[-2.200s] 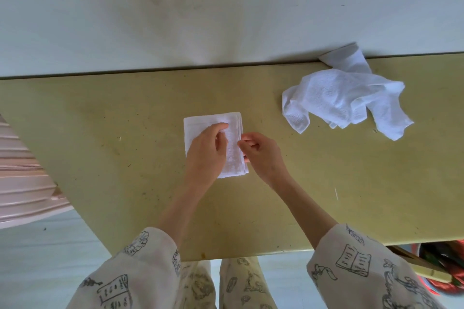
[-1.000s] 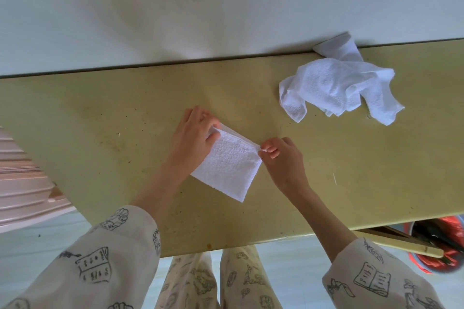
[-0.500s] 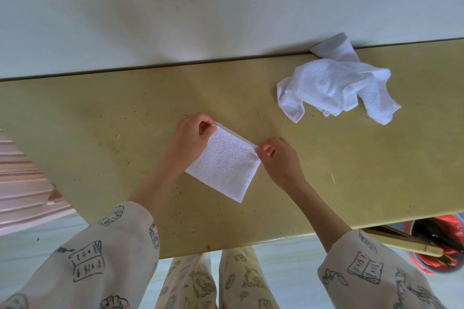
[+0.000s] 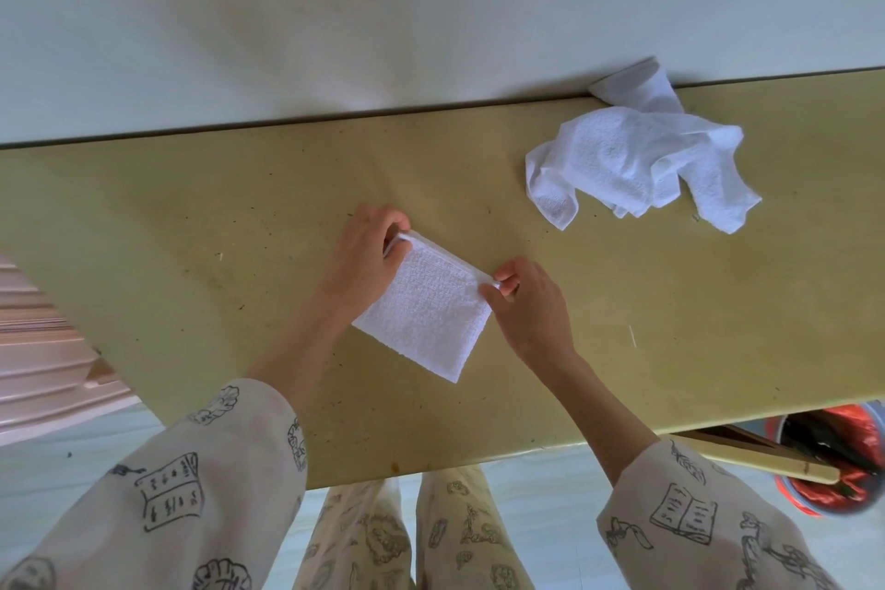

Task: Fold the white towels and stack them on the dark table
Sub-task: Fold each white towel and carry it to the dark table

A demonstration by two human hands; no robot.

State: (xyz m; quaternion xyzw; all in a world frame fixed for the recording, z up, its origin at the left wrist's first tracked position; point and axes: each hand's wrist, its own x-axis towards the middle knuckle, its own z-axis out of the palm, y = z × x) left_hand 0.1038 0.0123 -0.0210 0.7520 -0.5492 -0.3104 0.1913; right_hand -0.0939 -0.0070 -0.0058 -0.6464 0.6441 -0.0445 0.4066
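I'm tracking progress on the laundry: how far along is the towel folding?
One folded towel is already a small square; the left hand and right hand pinch its upper corners above the yellow table. A crumpled towel lies unfolded to the right. No stack is visible.

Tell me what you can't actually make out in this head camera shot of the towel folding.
- Folded towel: its layers and underside are hidden by its own top face.
- Left hand: its fingers curl out of sight behind the towel's far corner.
- Crumpled towel: one towel or several, its bunching hides that.
- Red bin: cut off by the right edge and the table.
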